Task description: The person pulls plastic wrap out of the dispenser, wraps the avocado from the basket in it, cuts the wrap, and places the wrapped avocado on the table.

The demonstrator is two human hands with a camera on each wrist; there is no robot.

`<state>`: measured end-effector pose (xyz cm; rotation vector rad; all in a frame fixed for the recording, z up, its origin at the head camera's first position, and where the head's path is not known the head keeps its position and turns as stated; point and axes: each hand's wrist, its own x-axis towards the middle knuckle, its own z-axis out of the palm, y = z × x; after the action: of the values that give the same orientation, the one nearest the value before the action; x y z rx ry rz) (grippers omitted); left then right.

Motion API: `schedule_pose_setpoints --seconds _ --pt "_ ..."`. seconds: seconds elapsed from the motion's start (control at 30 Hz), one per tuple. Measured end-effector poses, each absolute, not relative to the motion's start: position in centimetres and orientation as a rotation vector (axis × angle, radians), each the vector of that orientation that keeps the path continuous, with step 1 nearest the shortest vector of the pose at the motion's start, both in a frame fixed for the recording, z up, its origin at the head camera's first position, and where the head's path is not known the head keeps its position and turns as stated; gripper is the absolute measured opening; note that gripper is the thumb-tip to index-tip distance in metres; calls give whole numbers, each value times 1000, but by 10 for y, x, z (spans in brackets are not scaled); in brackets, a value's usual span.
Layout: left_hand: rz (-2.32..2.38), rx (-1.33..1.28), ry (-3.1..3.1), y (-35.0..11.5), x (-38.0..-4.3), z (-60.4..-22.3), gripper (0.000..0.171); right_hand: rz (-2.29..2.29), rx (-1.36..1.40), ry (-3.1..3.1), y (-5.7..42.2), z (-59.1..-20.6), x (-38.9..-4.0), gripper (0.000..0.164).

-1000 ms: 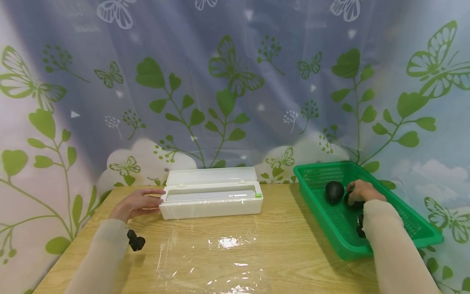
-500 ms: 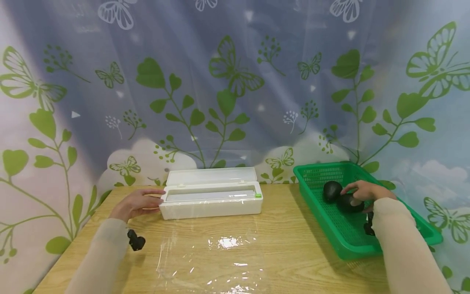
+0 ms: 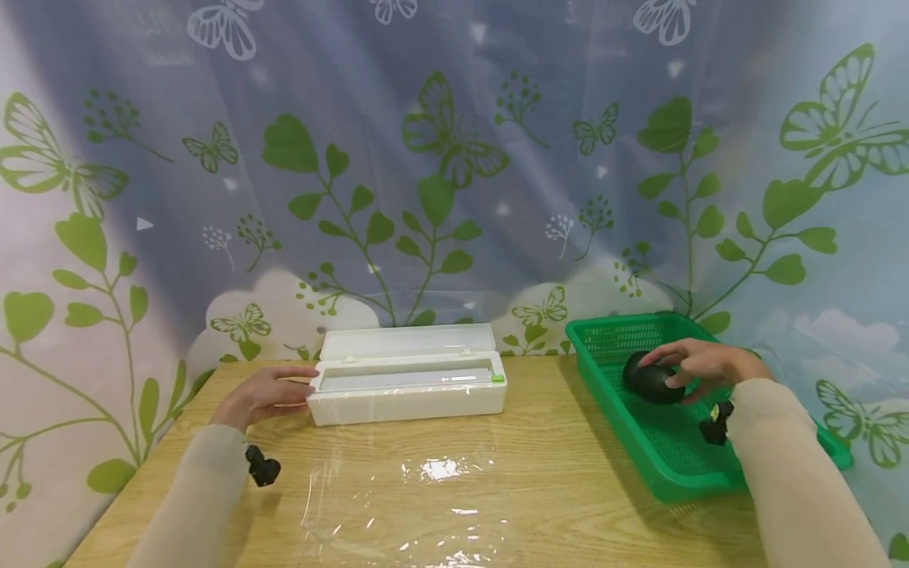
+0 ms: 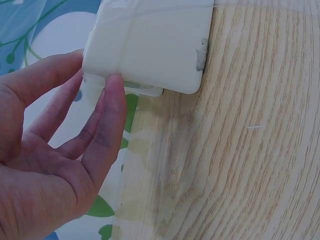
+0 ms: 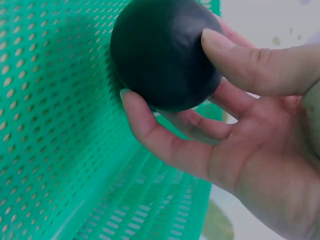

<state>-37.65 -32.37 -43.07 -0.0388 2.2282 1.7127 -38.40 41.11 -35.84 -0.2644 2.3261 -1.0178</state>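
In the head view, my left hand [image 3: 266, 394] rests its fairly straight fingertips on the left end of a white cling film dispenser [image 3: 408, 405]. Its lid [image 3: 408, 341] is up, and a green slider [image 3: 497, 379] sits at the right end. The left wrist view shows fingertips [image 4: 116, 85] touching the box's edge. My right hand [image 3: 710, 367] grips a smooth black rounded thing [image 5: 165, 55], like a fruit, thumb on one side and fingers curled round the other. A second black one [image 3: 633, 369] shows partly behind it in a green basket [image 3: 671, 481].
Clear cling film [image 3: 426, 505] lies across the wooden table [image 3: 568, 465] in front of the dispenser, shiny and slightly creased. The basket's perforated wall [image 5: 50, 100] stands close beside the right hand. A patterned curtain [image 3: 454, 237] hangs behind the table.
My right hand has turned and shifted slightly, bringing the black rounded thing up and left so it overlaps the other one. The left hand stays at the dispenser.
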Motion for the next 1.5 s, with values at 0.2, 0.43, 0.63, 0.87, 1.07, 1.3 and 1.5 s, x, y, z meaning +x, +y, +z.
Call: schedule_pose_setpoints --seconds 0.2,0.43,0.63,0.87,1.07,1.3,1.5 --pt "1712 -29 2220 -324 -374 -432 62 -1064 -349 2318 394 -349 -385 61" --pt "1723 -23 2210 -323 -372 -430 63 -1019 -459 2336 375 -334 -383 64" --pt "1705 -32 2234 -321 -371 -429 64 -1005 -517 2366 371 -322 -379 62" --pt "1696 -43 2246 -320 -371 -427 64 -1079 -597 2349 369 -309 -374 65" --pt "1705 -56 2240 -321 -373 -429 64 -1055 -665 2363 353 -301 -373 65" --pt "1728 -58 2214 -323 -376 -430 62 -1042 -785 2377 330 -304 -374 59" --pt "1741 -50 2198 -324 -376 -430 63 -993 -855 2373 305 -307 -373 56"
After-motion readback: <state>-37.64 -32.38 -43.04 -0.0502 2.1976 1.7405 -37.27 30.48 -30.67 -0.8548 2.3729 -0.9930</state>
